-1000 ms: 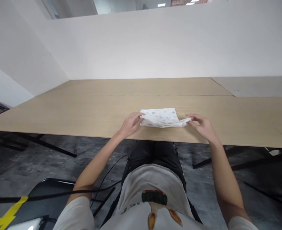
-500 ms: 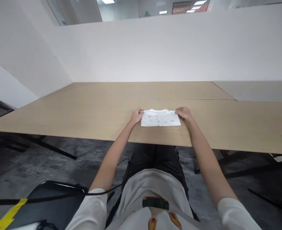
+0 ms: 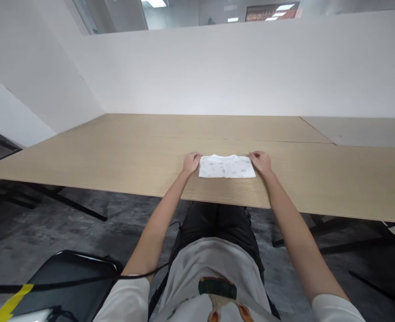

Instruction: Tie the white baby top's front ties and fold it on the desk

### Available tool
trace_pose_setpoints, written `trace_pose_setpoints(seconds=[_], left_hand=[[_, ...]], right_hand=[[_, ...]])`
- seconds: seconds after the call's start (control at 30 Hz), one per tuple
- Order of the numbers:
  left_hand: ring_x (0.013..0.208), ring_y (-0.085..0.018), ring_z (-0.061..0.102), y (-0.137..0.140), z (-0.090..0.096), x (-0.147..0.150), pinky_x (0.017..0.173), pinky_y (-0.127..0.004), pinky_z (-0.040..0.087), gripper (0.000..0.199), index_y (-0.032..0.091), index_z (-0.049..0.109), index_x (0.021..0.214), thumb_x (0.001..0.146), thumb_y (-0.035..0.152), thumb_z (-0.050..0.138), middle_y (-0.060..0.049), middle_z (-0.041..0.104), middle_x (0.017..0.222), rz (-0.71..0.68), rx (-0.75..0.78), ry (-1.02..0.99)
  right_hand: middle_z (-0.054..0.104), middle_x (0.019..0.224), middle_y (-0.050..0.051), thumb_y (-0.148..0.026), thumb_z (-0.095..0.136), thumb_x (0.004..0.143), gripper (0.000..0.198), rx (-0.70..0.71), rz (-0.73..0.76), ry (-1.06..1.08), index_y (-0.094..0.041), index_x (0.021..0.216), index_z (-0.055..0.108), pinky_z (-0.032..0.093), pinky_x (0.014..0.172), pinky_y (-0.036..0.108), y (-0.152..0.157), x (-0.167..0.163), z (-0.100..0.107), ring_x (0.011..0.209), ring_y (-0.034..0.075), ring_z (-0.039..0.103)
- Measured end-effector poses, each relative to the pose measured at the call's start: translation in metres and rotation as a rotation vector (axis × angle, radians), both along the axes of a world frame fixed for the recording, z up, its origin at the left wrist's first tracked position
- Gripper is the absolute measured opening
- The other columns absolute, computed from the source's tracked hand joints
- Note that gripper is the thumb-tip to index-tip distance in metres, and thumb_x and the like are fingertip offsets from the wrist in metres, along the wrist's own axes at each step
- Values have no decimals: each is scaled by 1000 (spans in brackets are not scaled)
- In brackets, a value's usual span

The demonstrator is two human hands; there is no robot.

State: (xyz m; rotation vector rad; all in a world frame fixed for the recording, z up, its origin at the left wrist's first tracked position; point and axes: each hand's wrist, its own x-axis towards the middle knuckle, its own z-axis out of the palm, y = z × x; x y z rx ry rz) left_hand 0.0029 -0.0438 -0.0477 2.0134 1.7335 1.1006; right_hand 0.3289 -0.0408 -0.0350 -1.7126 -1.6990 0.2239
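Note:
A small white baby shirt (image 3: 227,167) with a faint scattered print lies folded flat into a wide rectangle. Its round neckline faces the far side, and a line runs down its middle. At its upper left corner, the fingers of my left hand (image 3: 192,162) are closed on the cloth edge. My right hand (image 3: 261,162) is at the opposite upper corner, thumb and fingers pinched together on the edge. The fingertips of both hands are small and partly hidden.
The shirt rests on a long wooden table (image 3: 133,152), whose near edge runs just in front of my body. A white wall (image 3: 197,76) rises behind it. On the lower left are a black chair (image 3: 73,281) and a black cable (image 3: 93,281) with yellow tape.
The shirt looks flatter along its top edge and middle. Both hands remain at its upper corners, with the right fingers slightly more curled. The whole view has shifted a little.

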Motion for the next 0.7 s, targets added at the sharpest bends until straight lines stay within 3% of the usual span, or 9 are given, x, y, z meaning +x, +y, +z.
trace_pose_setpoints(seconds=[0.17,0.7], left_hand=[[99,-20,62,-4,3,3,90,-32,46,32,17,72,99,87,35,48,-8,71,106,-61,-27,62],[87,-20,60,-10,9,3,83,-32,46,32,16,71,101,80,34,54,-7,70,94,-67,-53,124]], right_hand=[[70,104,13,-34,57,82,33,-50,130,-85,-13,101,72,46,86,34,2,-3,-5,97,25,63],[70,101,13,-34,59,80,34,-42,147,-192,-12,103,71,46,83,35,4,-2,-5,94,26,62]])
